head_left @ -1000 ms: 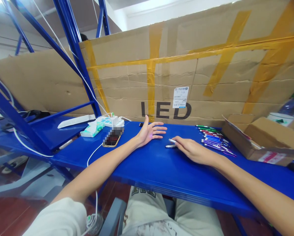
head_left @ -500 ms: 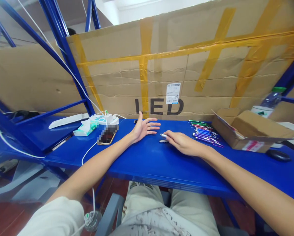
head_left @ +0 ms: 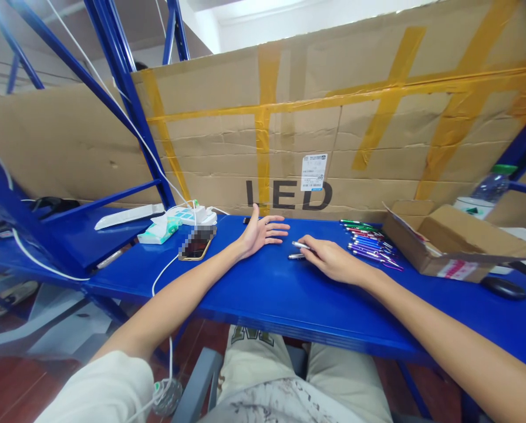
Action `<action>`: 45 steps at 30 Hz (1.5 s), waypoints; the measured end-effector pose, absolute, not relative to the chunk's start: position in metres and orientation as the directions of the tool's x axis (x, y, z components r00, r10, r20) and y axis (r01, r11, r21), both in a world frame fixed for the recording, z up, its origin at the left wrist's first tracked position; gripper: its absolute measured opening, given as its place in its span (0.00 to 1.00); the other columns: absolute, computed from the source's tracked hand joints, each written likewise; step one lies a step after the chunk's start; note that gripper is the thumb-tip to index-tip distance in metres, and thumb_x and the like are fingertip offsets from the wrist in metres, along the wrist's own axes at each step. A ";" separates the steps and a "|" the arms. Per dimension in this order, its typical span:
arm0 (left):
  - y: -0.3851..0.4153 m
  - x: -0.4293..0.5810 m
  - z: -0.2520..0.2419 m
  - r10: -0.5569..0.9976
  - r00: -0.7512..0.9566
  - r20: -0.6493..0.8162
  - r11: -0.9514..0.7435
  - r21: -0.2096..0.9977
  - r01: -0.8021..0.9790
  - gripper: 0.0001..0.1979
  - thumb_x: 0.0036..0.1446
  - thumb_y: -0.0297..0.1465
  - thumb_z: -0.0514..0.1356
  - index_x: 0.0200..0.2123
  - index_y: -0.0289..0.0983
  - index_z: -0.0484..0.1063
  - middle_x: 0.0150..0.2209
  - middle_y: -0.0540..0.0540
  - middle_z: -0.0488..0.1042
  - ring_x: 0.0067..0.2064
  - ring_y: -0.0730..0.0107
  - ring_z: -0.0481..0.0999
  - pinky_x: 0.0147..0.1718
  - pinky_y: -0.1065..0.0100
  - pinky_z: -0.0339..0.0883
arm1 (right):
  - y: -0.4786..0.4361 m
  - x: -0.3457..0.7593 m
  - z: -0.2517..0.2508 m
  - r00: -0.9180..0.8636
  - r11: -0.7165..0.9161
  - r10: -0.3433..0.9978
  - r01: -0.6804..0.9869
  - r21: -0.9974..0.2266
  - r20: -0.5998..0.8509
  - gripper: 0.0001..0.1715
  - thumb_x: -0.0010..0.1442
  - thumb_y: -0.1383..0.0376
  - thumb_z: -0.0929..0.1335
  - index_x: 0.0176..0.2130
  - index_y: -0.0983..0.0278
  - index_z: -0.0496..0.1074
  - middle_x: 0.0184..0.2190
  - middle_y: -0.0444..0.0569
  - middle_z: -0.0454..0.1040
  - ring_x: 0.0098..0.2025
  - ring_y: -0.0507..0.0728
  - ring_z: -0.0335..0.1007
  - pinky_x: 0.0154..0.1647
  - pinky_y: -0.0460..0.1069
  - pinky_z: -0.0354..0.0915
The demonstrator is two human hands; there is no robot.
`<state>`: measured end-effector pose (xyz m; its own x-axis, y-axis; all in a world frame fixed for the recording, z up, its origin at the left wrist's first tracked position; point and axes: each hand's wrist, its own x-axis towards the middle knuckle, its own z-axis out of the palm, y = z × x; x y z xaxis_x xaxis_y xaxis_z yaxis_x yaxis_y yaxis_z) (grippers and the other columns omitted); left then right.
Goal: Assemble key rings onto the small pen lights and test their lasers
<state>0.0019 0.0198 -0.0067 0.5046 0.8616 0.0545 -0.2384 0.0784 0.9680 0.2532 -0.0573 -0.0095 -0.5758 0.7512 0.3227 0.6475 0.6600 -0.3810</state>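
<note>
My left hand rests on the blue table on its edge, palm turned toward the right, fingers stretched out and empty. My right hand lies palm down just to its right, fingers curled over two short silver pens that stick out to the left of the fingertips. A pile of several coloured pens lies right behind that hand.
An open cardboard box stands at the right, a black mouse in front of it, a bottle behind. A phone, a power strip and white cables lie at the left. A taped cardboard wall closes the back.
Both hands have stayed in place on the table. Only the camera has shifted slightly.
</note>
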 end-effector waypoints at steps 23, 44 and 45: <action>0.017 0.004 -0.020 0.870 0.492 0.013 0.134 0.956 -0.261 0.51 0.65 0.68 0.33 0.54 0.34 0.77 0.54 0.30 0.81 0.53 0.49 0.81 0.49 0.58 0.74 | -0.056 0.261 -0.041 -0.583 0.690 0.714 0.678 -0.253 0.387 0.13 0.79 0.58 0.57 0.51 0.57 0.67 0.42 0.54 0.83 0.40 0.64 0.82 0.40 0.56 0.73; 0.016 0.003 -0.018 0.862 0.506 -0.016 0.187 0.939 -0.290 0.53 0.61 0.72 0.37 0.55 0.32 0.75 0.54 0.28 0.80 0.53 0.48 0.81 0.49 0.57 0.73 | -0.058 0.263 -0.038 -0.606 0.749 0.652 0.607 -0.265 0.456 0.08 0.79 0.65 0.58 0.50 0.58 0.65 0.37 0.48 0.81 0.34 0.57 0.80 0.35 0.50 0.71; 0.017 0.003 -0.017 0.861 0.509 -0.017 0.189 0.939 -0.288 0.53 0.61 0.72 0.37 0.54 0.32 0.75 0.54 0.28 0.80 0.53 0.48 0.81 0.49 0.57 0.73 | -0.058 0.262 -0.037 -0.604 0.749 0.651 0.607 -0.264 0.459 0.08 0.79 0.65 0.59 0.50 0.58 0.65 0.37 0.47 0.80 0.34 0.57 0.80 0.35 0.50 0.71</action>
